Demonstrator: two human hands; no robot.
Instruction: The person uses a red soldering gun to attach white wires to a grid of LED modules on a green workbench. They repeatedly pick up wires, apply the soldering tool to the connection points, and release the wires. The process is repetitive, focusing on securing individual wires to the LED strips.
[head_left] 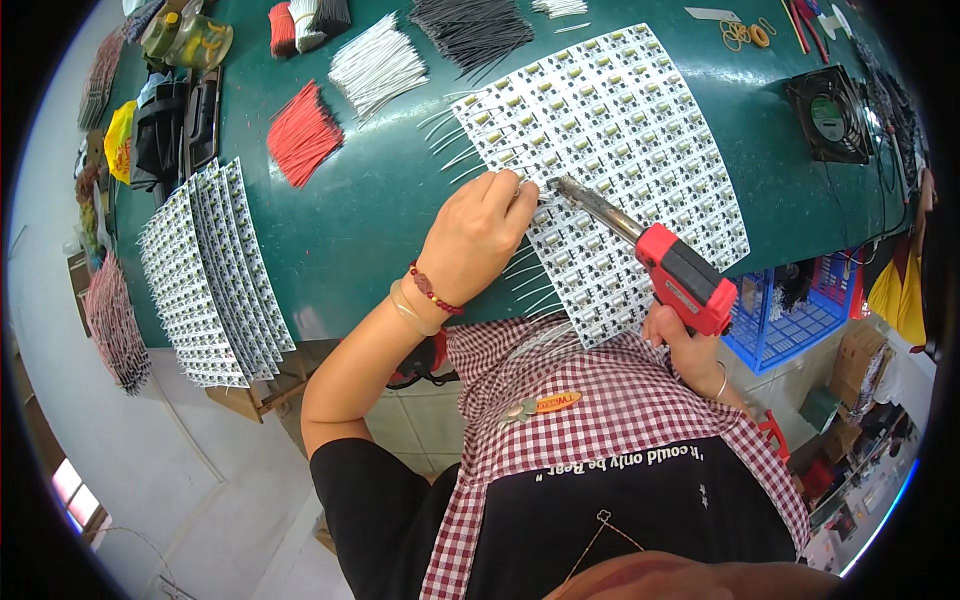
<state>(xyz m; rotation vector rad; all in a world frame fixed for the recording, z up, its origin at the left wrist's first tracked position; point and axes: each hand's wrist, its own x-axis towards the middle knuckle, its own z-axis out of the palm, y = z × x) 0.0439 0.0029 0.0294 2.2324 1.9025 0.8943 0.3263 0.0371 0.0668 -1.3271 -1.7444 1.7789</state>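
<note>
A large white sheet of small circuit boards [640, 130] lies tilted on the green bench, its near edge reaching toward my apron. Thin white wires [538, 290] stick out along its left edge, above and below my left hand. My left hand [478, 225] is closed in a pinch over that edge; what sits between the fingertips is hidden. My right hand [682, 345] grips the handle of a red and black soldering gun [685, 280]. The gun's metal tip points left and meets the sheet right beside my left fingertips.
Bundles of red wires [304, 135], white wires [378, 65] and black wires [472, 35] lie at the back. More board sheets [215, 275] overlap at the left. A black fan [828, 115] stands at the right, above a blue crate [790, 315].
</note>
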